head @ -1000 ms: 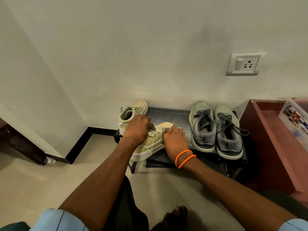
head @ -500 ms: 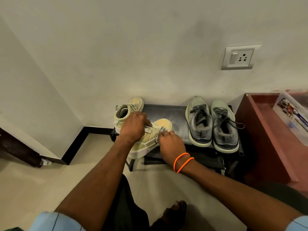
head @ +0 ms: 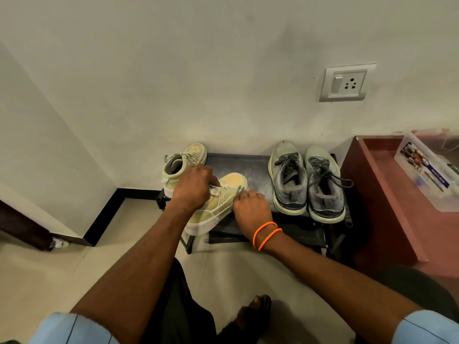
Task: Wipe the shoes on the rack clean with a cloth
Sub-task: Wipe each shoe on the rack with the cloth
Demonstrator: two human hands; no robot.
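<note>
Black shoe rack (head: 250, 165) sits against the wall. Yellow sneaker (head: 218, 204) lies tilted on the rack's front left edge, heel hanging past it. Left hand (head: 192, 188) grips the sneaker's top at the laces. Right hand (head: 250, 207) pinches a small cloth (head: 239, 190) against the sneaker's side. Second yellow sneaker (head: 183, 165) at rack's back left. Grey shoe pair (head: 308, 180) on rack's right side, toes to wall.

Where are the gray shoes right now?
The gray shoes sit side by side at the right end of the black rack, against the wall, right of the yellow shoe being held.
</note>
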